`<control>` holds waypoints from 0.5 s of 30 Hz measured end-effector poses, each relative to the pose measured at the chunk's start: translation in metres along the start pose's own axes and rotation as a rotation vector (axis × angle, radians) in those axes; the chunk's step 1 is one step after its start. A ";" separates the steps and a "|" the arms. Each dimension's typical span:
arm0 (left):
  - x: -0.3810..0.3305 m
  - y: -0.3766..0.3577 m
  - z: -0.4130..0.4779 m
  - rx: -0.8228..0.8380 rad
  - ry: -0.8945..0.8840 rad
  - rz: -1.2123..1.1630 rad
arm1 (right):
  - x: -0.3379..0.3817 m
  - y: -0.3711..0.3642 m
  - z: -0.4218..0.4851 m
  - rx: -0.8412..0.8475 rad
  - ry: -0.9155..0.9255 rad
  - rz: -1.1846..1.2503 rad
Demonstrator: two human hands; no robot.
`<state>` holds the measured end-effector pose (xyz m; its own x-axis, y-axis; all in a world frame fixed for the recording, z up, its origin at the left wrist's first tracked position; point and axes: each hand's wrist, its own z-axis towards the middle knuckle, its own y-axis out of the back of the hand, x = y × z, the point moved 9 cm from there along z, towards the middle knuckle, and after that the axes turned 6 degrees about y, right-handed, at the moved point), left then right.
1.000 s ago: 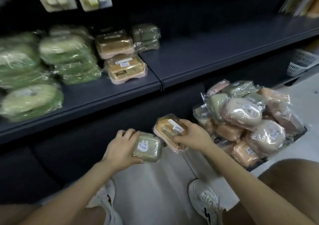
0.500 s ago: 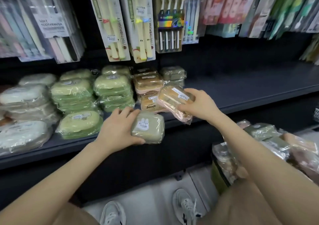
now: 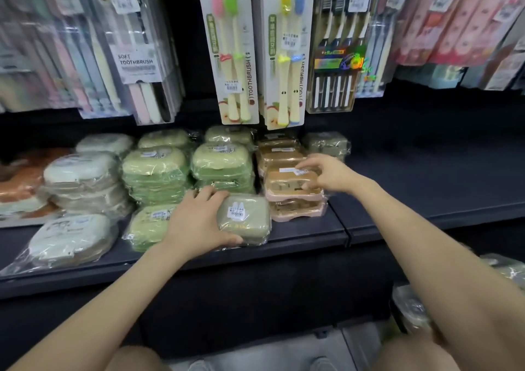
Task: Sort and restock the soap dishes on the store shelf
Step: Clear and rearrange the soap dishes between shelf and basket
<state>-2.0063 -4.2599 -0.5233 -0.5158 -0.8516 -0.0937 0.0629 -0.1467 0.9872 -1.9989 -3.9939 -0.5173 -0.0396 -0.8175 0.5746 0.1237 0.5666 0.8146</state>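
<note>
A dark shelf runs the full width, a seam crossing it to its front edge right of middle. Behind it rises a dark back panel hung with toothbrush packs. Pale floor shows below. Light is dim.

soap dishes on shelf, toothbrush packs above

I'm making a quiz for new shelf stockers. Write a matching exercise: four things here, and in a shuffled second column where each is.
1 olive soap dish
2 brown soap dish
3 white soap dish
4 yellow-and-blue toothbrush pack

A hanging above the shelf
B top of a stack, in the right hand
C front left of the shelf
D shelf's front edge, in the left hand

Pairs: 1-D, 2-B, 3-C, 4-A
</note>
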 end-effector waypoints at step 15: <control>-0.060 0.013 -0.016 -0.089 -0.102 -0.183 | 0.048 -0.023 -0.116 -0.222 0.051 0.384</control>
<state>-1.9612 -4.2187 -0.5070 -0.6087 -0.7523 -0.2521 0.0333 -0.3417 0.9392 -1.8888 -4.0576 -0.5175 0.0988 -0.5589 0.8233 0.3296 0.7990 0.5029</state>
